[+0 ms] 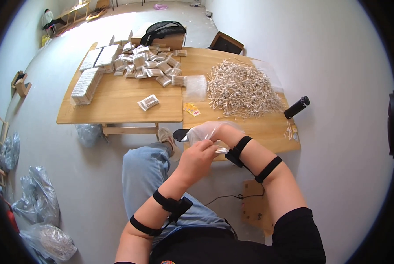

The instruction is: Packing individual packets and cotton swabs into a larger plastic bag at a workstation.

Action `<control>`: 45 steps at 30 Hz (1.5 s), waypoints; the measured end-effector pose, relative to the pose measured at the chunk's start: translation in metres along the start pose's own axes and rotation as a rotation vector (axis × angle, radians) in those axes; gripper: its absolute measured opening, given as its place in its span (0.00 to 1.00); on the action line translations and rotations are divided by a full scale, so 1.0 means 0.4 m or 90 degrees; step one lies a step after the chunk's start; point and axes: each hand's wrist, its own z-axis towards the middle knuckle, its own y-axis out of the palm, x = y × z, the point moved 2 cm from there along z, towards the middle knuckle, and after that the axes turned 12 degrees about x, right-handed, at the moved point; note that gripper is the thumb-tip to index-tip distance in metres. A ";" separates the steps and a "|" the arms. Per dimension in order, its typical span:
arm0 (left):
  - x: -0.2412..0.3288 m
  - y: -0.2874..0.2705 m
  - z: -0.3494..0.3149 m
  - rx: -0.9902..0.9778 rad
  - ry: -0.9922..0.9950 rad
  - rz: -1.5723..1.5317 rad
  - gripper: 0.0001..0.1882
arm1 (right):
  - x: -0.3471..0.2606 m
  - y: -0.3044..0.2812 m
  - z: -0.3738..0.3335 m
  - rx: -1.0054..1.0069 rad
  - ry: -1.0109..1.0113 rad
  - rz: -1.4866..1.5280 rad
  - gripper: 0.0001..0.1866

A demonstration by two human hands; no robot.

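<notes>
My left hand [197,159] is closed, its fingertips pressed together close to my right wrist. White cotton swabs [221,150], apparently a small bundle, poke out past its fingers. My right hand [221,132] bends inward at the wrist, and a clear plastic bag [201,131] lies around or over it. Its fingers are hidden by the plastic and my left hand. Ahead of both hands a large heap of loose cotton swabs [243,88] covers the right table. Beside the heap lies a stack of clear bags [196,88], with small yellow cards [191,109] nearer me.
Filled swab packets [146,61] are piled on the left table [117,112], next to neat packet stacks [87,86]. One packet [149,102] lies apart. A black cylinder [297,107] stands at the right table's edge. Stuffed plastic bags [37,198] sit on the floor at left.
</notes>
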 end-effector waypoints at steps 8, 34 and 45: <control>-0.032 -0.044 0.018 0.140 -0.288 -0.282 0.10 | -0.058 -0.123 -0.315 0.292 -0.073 0.388 0.17; 0.002 -0.034 0.047 0.042 0.160 0.248 0.03 | -0.090 -0.065 -0.345 0.540 -0.013 -0.114 0.04; -0.010 0.014 -0.002 -0.013 0.166 0.243 0.03 | 0.011 0.040 -0.225 0.479 -0.028 -0.163 0.07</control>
